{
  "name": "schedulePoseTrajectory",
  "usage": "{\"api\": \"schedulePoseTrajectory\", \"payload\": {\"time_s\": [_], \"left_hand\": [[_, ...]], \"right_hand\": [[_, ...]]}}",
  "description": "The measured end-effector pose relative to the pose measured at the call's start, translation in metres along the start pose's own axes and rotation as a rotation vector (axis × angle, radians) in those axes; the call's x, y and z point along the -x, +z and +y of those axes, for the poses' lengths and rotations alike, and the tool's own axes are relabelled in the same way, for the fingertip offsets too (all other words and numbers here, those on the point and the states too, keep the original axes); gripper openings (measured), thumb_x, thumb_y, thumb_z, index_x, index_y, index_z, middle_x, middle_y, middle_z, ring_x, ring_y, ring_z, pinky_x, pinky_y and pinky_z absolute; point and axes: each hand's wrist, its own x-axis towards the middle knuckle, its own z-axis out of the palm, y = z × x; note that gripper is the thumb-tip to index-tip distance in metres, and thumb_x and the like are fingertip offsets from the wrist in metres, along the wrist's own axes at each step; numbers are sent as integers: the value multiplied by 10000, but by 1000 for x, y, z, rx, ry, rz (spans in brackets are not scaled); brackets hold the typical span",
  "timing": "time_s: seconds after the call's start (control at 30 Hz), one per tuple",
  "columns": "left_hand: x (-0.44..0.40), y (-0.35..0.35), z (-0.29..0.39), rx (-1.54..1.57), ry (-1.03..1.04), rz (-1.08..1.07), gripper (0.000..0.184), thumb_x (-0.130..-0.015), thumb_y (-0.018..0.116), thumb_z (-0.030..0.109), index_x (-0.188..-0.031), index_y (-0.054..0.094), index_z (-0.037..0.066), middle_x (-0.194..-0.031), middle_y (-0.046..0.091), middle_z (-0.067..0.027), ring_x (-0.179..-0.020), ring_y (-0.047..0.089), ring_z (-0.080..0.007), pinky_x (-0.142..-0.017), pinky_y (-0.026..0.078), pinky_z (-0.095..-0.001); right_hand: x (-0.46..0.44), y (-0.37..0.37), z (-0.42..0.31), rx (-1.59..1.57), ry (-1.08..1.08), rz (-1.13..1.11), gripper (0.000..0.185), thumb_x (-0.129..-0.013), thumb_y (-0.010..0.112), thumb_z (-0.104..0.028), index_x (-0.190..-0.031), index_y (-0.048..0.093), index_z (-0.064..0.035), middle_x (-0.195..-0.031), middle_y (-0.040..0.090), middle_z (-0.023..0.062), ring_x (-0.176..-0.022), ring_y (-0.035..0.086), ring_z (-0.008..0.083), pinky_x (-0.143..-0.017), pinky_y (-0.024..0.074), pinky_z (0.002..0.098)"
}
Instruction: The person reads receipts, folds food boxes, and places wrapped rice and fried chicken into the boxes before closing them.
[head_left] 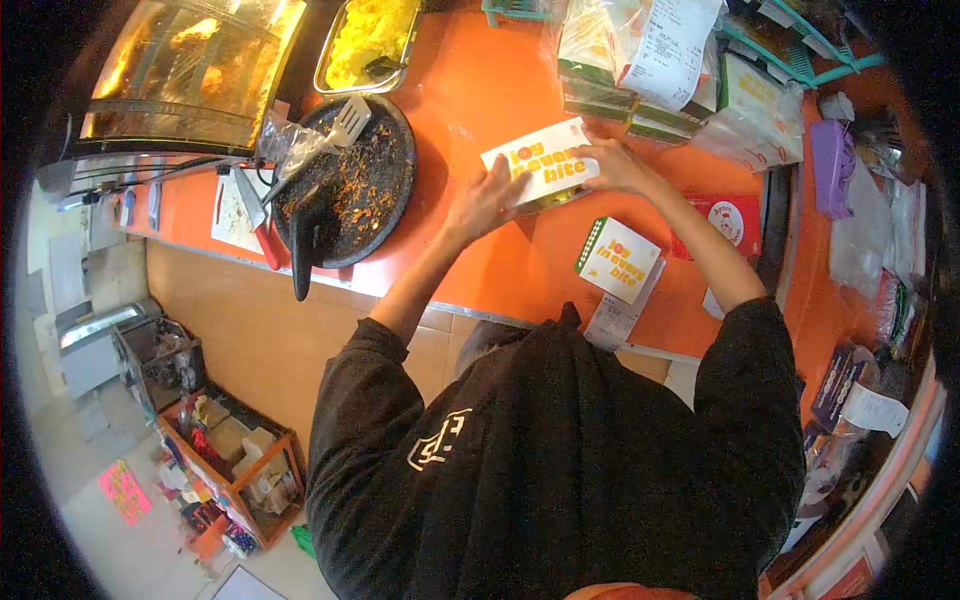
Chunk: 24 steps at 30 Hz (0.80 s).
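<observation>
A white food box (545, 150) with yellow and red lettering sits over the orange counter, held at both ends. My left hand (492, 196) grips its left side with the fingers on the lid. At the right end, my right hand (614, 166) closes around the corner. Something yellowish shows under the box's near edge, too small to make out. Nearer to me lies a smaller white and green box (620, 262) with the same lettering, on top of a paper receipt (612, 322).
Left on the counter (450, 110) is a black stone mortar (375, 190) with brown crumbs, a pestle (303, 245) and a slotted spatula (350, 122). A tray of yellow food (370, 45) stands behind. Bagged boxes with a receipt (672, 50) are at back right. A knife (262, 225) lies far left.
</observation>
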Motion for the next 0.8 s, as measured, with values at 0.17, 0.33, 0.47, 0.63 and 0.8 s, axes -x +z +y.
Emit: {"api": "schedulePoseTrajectory", "payload": {"time_s": [0.17, 0.33, 0.47, 0.63, 0.8], "left_hand": [[18, 11, 16, -226, -50, 66, 566, -737, 543, 430, -1256, 333, 345, -1361, 146, -182, -1166, 235, -452, -874, 213, -637], [-14, 17, 40, -53, -61, 73, 623, -701, 619, 350, -1257, 356, 254, -1368, 130, -194, -1212, 104, -485, -946, 145, -604], [-19, 35, 37, -89, 47, 257, 609, -695, 643, 225, -1244, 379, 246, -1353, 177, -204, -1196, 122, -511, -974, 204, -524], [-22, 39, 37, -79, 98, 250, 557, -739, 591, 172, -1247, 376, 245, -1352, 176, -208, -1205, 118, -501, -978, 200, -519], [-33, 40, 47, -69, 150, 223, 505, -764, 550, 166, -1238, 391, 241, -1350, 188, -209, -1219, 116, -478, -987, 181, -512]], "right_hand": [[9, 36, 19, 80, -109, 202, 435, -627, 675, -167, -1039, 564, -82, -1106, 486, 229, -974, 515, 338, -838, 418, 361], [93, -17, 17, -291, 247, 659, 188, -731, 611, -176, -838, 606, -21, -847, 602, 145, -853, 566, 264, -748, 437, 346], [226, -110, 99, 297, 636, 1542, 302, -800, 538, -319, -845, 582, -23, -750, 572, 156, -711, 560, 306, -678, 433, 365], [326, -192, 255, 457, 989, 1370, 439, -772, 537, -420, -939, 588, -17, -830, 571, 174, -800, 541, 315, -762, 389, 409], [348, -208, 272, -270, 1023, 964, 480, -723, 578, -445, -974, 588, -36, -938, 563, 120, -912, 494, 267, -810, 330, 416]]}}
